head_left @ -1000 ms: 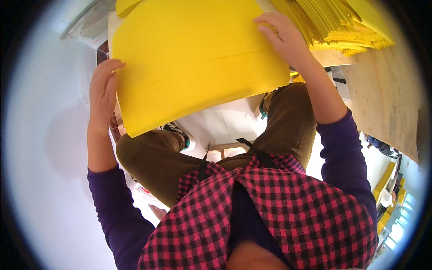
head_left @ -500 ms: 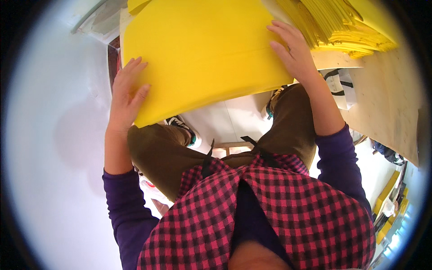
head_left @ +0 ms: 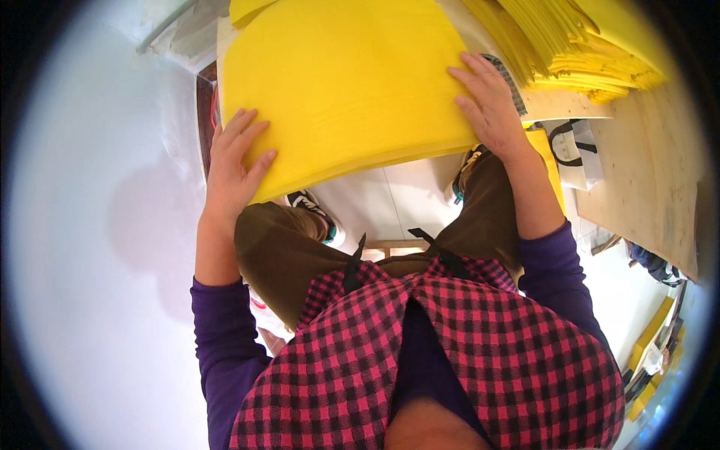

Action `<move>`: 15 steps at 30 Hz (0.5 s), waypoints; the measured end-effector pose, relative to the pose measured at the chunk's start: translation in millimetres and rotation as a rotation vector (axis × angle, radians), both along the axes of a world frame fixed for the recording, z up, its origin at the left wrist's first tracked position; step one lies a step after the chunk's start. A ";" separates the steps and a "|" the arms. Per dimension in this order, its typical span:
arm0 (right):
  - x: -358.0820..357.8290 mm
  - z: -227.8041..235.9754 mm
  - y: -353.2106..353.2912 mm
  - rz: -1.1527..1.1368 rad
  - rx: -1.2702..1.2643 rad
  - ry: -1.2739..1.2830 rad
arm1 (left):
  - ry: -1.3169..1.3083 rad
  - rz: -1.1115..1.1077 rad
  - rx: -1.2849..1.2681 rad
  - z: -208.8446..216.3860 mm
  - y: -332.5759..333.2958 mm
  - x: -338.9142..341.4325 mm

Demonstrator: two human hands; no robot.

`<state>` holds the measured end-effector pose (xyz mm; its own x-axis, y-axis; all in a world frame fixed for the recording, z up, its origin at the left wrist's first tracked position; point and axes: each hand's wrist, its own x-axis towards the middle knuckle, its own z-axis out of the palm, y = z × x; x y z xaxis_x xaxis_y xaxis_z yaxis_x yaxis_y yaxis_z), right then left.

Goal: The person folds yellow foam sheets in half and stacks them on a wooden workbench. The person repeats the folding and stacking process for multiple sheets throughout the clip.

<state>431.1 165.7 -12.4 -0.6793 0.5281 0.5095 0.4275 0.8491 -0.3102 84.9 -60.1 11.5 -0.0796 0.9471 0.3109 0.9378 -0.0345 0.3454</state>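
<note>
A broad stack of yellow sheets (head_left: 352,90), felt or cloth by the look of it, lies before me with its front edge overhanging above my knees. Several thin layers show along that edge. My left hand (head_left: 236,161) rests at the left side of the stack, fingers spread and touching the top sheet. On the opposite side, my right hand (head_left: 491,109) lies with fingers apart, its tips on the yellow surface. Beside the right fingers, a dark grey textured object (head_left: 506,79) is partly covered by the hand; I cannot tell its kind.
Folded yellow pieces (head_left: 551,45) are heaped at the far right on a pale wooden table (head_left: 637,157). Below hangs or stands a white bag (head_left: 576,157) with black handles. A white wall (head_left: 97,225) runs along my left. My shoes and legs are under the stack's edge.
The view has shifted slightly, so the stack appears further right. My left hand sits slightly lower, and the right hand has slid nearer me. The dark grey object now shows beside it.
</note>
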 end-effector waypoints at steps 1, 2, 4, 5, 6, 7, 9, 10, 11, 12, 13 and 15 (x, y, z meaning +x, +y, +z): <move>0.8 0.2 -1.2 0.002 0.003 0.002 | -0.003 0.000 0.006 -0.4 -0.2 0.5; 1.9 0.6 -2.0 0.005 0.005 0.008 | -0.007 -0.001 0.013 -1.0 -0.1 0.8; 3.2 1.5 -2.7 0.016 -0.012 0.018 | 0.007 0.005 0.020 -2.5 -0.4 0.6; 3.8 1.8 -3.2 0.022 -0.020 0.025 | 0.014 0.009 0.024 -3.2 -0.9 0.3; 4.3 2.1 -3.9 0.021 -0.023 0.020 | -0.001 0.010 0.026 -3.9 -1.1 -0.4; 5.0 2.3 -4.6 0.020 -0.025 0.015 | -0.016 0.011 0.028 -4.6 -1.2 -1.0; 6.7 2.5 -5.0 0.033 -0.033 0.042 | -0.045 0.018 0.029 -6.4 -1.7 -1.3; 7.6 2.4 -4.3 0.047 -0.037 0.074 | -0.060 0.026 0.029 -7.1 -2.3 -0.8; 8.4 2.1 -3.3 0.060 -0.038 0.105 | -0.074 0.032 0.031 -7.8 -3.1 -0.4; 8.6 1.1 -2.0 0.042 -0.094 0.200 | -0.081 0.034 0.033 -8.1 -3.3 0.0; 8.3 -0.5 -0.4 0.022 -0.147 0.295 | -0.088 0.033 0.035 -8.2 -3.0 0.2; 10.1 -3.6 3.1 -0.045 -0.372 0.457 | -0.101 0.031 0.037 -9.1 -1.8 1.3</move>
